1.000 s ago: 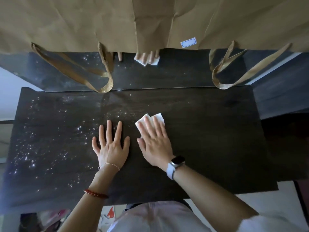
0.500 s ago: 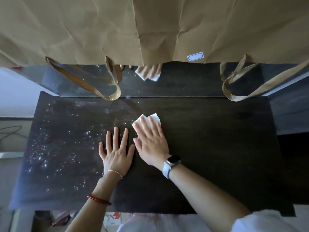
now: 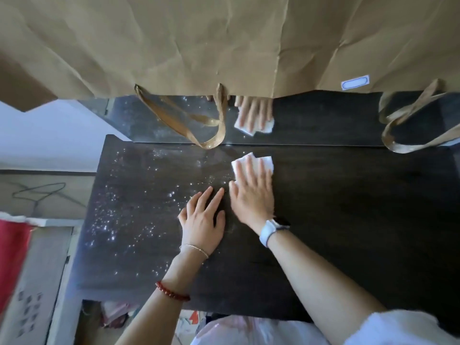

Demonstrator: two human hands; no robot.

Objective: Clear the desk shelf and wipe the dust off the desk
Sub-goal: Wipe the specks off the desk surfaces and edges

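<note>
A dark wooden desk top (image 3: 348, 207) fills the view, its left half speckled with white dust (image 3: 119, 215). My right hand (image 3: 251, 195) lies flat with straight fingers pressing a folded white tissue (image 3: 263, 161) onto the desk near its back edge. My left hand (image 3: 202, 220) rests flat on the wood just left of it, fingers spread, holding nothing. A glossy dark back panel (image 3: 323, 120) mirrors the hand and tissue.
Large brown paper bags (image 3: 199, 41) hang over the back of the desk, their woven handles (image 3: 199, 125) dangling to the back edge at left and right. A red cloth (image 3: 12, 257) and a pale cabinet stand left of the desk.
My right hand has slid the tissue away from me toward the back edge. My left hand stays flat beside it. The camera has swung left, so the desk sits further right.
</note>
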